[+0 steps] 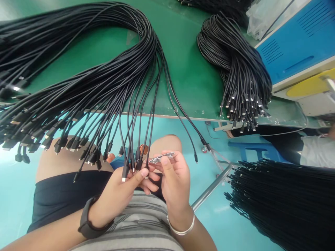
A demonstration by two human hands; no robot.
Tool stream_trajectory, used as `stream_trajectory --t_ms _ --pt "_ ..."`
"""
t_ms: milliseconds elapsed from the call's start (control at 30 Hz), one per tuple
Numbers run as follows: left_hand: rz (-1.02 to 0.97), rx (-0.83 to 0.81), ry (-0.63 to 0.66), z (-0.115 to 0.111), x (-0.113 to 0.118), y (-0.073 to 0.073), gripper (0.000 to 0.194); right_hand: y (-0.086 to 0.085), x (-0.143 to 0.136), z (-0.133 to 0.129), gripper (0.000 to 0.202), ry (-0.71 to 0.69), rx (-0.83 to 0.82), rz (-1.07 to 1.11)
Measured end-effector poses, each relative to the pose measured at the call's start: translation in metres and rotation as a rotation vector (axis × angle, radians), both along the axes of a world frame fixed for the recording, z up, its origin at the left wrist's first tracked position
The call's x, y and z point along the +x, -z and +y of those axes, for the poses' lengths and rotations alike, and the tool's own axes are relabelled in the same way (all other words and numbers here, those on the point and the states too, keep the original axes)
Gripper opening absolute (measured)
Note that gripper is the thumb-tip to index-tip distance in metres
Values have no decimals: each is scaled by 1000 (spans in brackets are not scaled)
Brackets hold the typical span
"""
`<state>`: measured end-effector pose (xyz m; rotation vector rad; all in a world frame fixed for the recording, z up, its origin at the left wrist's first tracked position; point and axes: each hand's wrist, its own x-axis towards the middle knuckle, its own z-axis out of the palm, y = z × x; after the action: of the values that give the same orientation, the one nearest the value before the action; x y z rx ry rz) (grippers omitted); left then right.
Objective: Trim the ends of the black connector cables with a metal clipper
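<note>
My left hand (136,179) pinches the black connector end of a cable (147,170) between thumb and fingers. Several other cable ends (125,171) hang over the same hand, some with metal plugs showing. In my right hand (174,172) is a small silver nail clipper (161,158), held between thumb and fingers close to the pinched connector. Whether its jaws touch the connector I cannot tell. These cables belong to a big black bundle (146,38) that curves over the green table (180,66) and drops past its front edge.
A second cable bundle (230,59) lies at the right of the table, beside a blue machine panel (295,42). Many black cables (285,198) hang at the lower right near a metal bar (213,188). A blue stool (251,150) and part of another person (316,150) are at the right.
</note>
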<state>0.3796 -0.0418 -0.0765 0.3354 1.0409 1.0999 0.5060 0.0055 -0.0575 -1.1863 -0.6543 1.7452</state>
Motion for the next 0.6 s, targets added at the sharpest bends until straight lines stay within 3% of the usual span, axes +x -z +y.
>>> stream_trajectory --t_ms 100,200,333,400,467,533,600 --pt "39 -26 76 1 -1 0 31 0 1 3 24 -101 21 91" --pt "4 -50 93 3 -2 0 38 -6 6 10 16 -146 102 -41" --pt "-192 -122 -21 5 -2 -2 48 -12 27 26 11 -68 266 -659" --pt "-213 -145 -23 5 -1 -3 45 -13 39 33 11 67 373 -1031" --pt "-199 -139 -20 6 -1 -3 40 -13 47 37 11 216 450 -1225" --pt "-180 -115 -12 5 0 -4 35 -13 46 35 13 273 446 -1138" --pt "-170 -89 -2 5 1 -5 32 -12 37 27 16 204 361 -819"
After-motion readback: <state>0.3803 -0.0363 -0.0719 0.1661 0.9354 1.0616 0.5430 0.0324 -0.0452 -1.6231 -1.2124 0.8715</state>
